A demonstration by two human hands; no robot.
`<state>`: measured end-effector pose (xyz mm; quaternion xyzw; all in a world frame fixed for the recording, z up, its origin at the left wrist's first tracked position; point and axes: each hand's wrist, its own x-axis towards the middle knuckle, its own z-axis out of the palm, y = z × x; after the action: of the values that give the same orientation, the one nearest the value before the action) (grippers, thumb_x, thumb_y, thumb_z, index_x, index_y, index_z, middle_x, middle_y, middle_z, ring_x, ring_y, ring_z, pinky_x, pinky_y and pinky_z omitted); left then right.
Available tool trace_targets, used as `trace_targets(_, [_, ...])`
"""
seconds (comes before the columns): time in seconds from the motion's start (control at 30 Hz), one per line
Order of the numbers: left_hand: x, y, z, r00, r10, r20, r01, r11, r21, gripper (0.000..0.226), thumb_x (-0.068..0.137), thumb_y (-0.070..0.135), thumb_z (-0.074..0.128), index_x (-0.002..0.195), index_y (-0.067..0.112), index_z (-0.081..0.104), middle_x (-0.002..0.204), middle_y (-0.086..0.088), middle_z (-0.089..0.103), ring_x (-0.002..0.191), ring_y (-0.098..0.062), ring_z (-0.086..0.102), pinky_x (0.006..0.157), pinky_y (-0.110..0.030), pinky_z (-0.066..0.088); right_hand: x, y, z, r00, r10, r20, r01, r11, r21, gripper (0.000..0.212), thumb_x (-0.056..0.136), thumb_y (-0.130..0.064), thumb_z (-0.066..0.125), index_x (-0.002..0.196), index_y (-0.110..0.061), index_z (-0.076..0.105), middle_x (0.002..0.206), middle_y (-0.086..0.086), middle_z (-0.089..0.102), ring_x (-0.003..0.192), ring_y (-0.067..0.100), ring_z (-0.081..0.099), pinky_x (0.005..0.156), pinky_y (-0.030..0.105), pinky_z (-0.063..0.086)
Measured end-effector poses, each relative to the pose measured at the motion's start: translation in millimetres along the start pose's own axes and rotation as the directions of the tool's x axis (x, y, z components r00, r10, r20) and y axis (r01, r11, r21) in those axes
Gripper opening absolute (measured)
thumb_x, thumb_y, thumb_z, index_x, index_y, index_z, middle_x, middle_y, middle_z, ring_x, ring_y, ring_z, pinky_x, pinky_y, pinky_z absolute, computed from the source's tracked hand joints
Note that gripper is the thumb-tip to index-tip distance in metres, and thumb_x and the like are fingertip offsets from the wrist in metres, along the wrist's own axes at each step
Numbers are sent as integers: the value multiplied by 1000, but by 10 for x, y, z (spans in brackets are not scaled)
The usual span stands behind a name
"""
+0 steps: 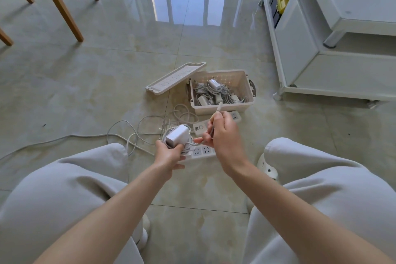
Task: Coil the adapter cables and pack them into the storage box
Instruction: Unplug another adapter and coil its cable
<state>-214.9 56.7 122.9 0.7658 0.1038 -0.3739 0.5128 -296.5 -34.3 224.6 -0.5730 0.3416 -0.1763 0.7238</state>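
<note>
Above the tiled floor, between the person's knees, the left hand (169, 154) gripped a white adapter (177, 135). Its fingers were curled under the block and over the loops of cable wound against it. The right hand (222, 135) was closed on the free end of that cable, pinching it so the connector (219, 107) stuck up past the knuckles. The storage box (242, 106) stood open on the floor just beyond the hands, with several coiled adapters inside. Its lid (175, 78) lay beside it to the left.

The likeliest failure seemed to be the coil springing apart. Only the left fingers held the loops, and any slackening while the right hand carried the tail around could let them slide off the smooth block.

Another risk lay below. A power strip (203, 151) sat under the hands, a second power strip (200, 127) just beyond it, and a tangle of loose cable (128, 130) to the left. A hanging loop could catch on any of these and drag it along.

Pulling the tail too tight could also kink the thin wire at the connector. The box already looked fairly full, so a slack bundle dropped in might snag the others or stop the lid from seating.
</note>
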Motion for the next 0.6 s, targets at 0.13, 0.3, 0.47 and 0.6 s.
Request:
trace_targets(0.13, [24,87,-32,1000,-12,-13,9,978,-210,36,94,0,50,126,-7,33,118,-30,53,59,-25,67,39,-28,52,-7,-89,-47,999,39,5,-39,997,73,26,101,-15,30,78,-11,40,67,1,34,37,2,35,52,29,54])
trace_targets(0.3, [40,327,-92,1000,-15,-6,10,875,-484,38,94,0,51,128,-6,36,99,-24,59,50,-20,68,45,-23,54,7,-125,-158,996,86,18,-86,996,5,25,100,-12,33,79,-12,45,63,0,36,34,1,34,42,21,47])
trace_targets(0.47, [-64,537,-108,996,-5,87,62,740,-669,12,93,3,53,100,-8,53,81,-16,59,50,-15,66,52,-23,57,102,9,-280,999,46,22,-32,892,-450,32,100,-16,35,76,-17,55,60,-4,40,47,6,43,56,33,47])
trace_targets(0.6, [-174,590,-100,983,-3,183,127,734,-667,11,92,1,51,83,-3,55,77,-14,59,70,-21,62,51,-21,55,146,154,-313,996,68,54,-17,760,-650,29,99,-10,32,98,-14,61,65,-6,43,54,8,37,52,22,34])
